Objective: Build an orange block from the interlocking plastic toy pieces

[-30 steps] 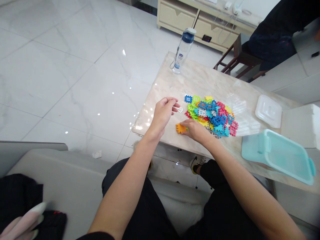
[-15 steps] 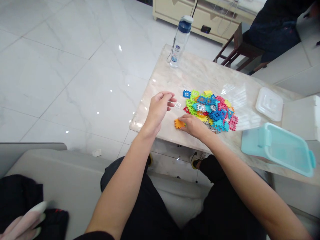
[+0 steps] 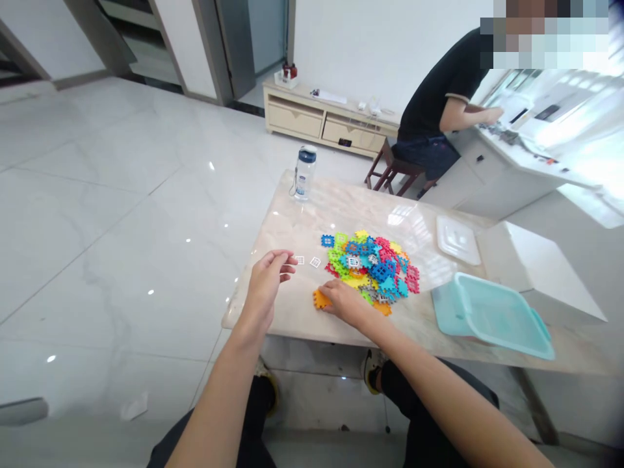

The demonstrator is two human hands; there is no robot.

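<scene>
My right hand (image 3: 345, 300) pinches an orange toothed building block (image 3: 320, 299) at the near edge of the pile. The block rests low over the table, its right part covered by my fingers. My left hand (image 3: 267, 283) hovers to the left, fingers loosely curved and apart, with nothing visible in them. Just past its fingertips is a small white window piece (image 3: 300, 260); whether they touch I cannot tell. A second white window piece (image 3: 315, 262) lies tilted on the table to its right. Behind my right hand spreads a pile of colourful interlocking blocks (image 3: 385, 270).
A water bottle (image 3: 306, 174) stands at the far left of the marble table (image 3: 341, 205). Right of the pile are a turquoise bin (image 3: 502, 318), a translucent lid (image 3: 457, 239) and a white box (image 3: 536, 260). Another person (image 3: 439, 104) sits on a stool beyond the table.
My view has tilted up, showing more of the room. My left hand has shifted slightly left, and a second white window piece now shows by its fingertips. My right hand keeps the orange block.
</scene>
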